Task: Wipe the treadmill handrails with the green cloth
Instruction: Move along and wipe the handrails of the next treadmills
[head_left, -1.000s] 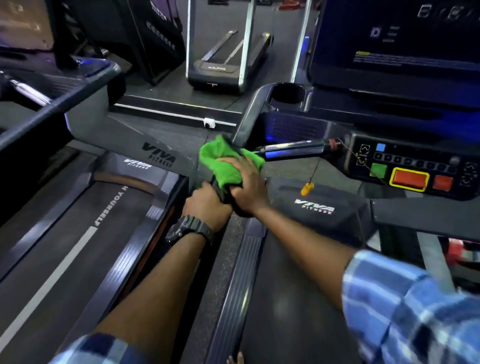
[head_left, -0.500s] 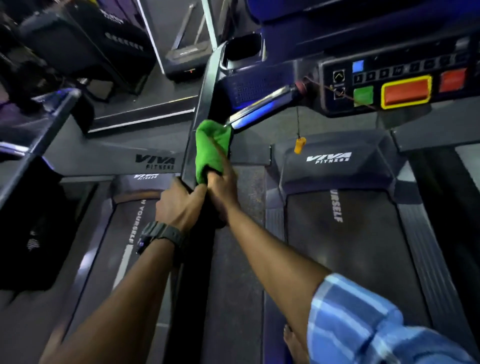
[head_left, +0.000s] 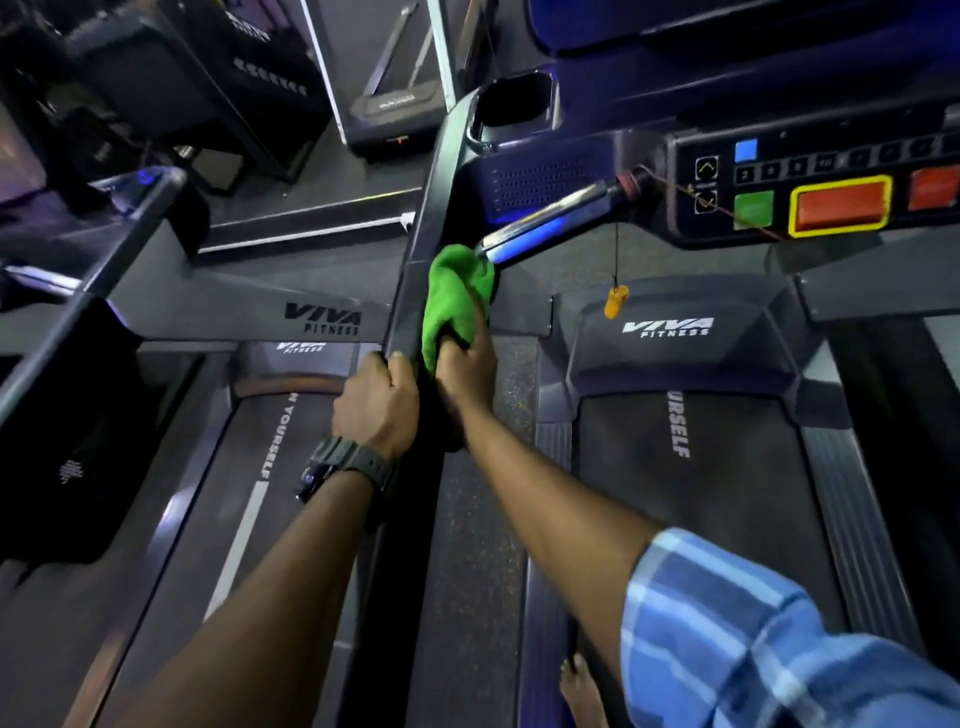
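The green cloth (head_left: 453, 299) is bunched in my right hand (head_left: 464, 369) and pressed against the inner side of the dark left handrail (head_left: 423, 249) of the treadmill, just below where the shiny chrome grip bar (head_left: 550, 218) meets it. My left hand (head_left: 378, 410), with a dark watch on the wrist, is wrapped around the same handrail directly beside and a little below the cloth. The lower fingers of my right hand are hidden behind the rail and the cloth.
The console (head_left: 810, 187) with green, red and blue buttons sits at upper right, with a cup holder (head_left: 511, 106) at the rail's top. An orange safety clip (head_left: 616, 301) hangs on a cord. A neighbouring treadmill's rail (head_left: 93, 291) stands to the left. A bare foot (head_left: 582, 691) rests on the belt.
The view has tilted down and leftward over the rail. My right hand with the cloth has slid from the chrome bar's end down along the handrail; my left hand keeps its grip.
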